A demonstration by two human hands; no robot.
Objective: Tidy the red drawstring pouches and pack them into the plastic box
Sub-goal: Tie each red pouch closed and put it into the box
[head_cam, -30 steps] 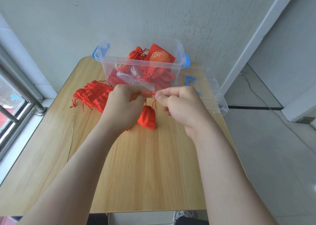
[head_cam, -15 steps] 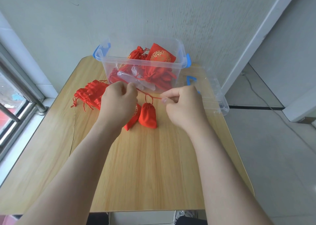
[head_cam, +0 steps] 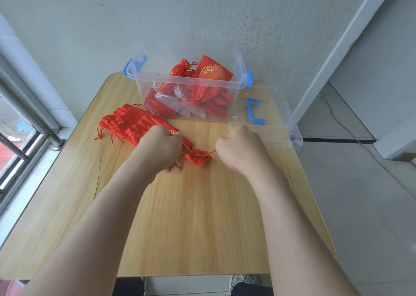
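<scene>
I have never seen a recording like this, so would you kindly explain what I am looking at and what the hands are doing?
There is no robot here: a person wears one camera on the head, looking down at their own two bare hands. On the wooden table stands a clear plastic box already holding red pouches, with its lid lying to the right and a pile of flat pouches to the left. The left hand and the right hand each pinch a drawstring of one small pouch between them, apparently to pull it closed.
</scene>
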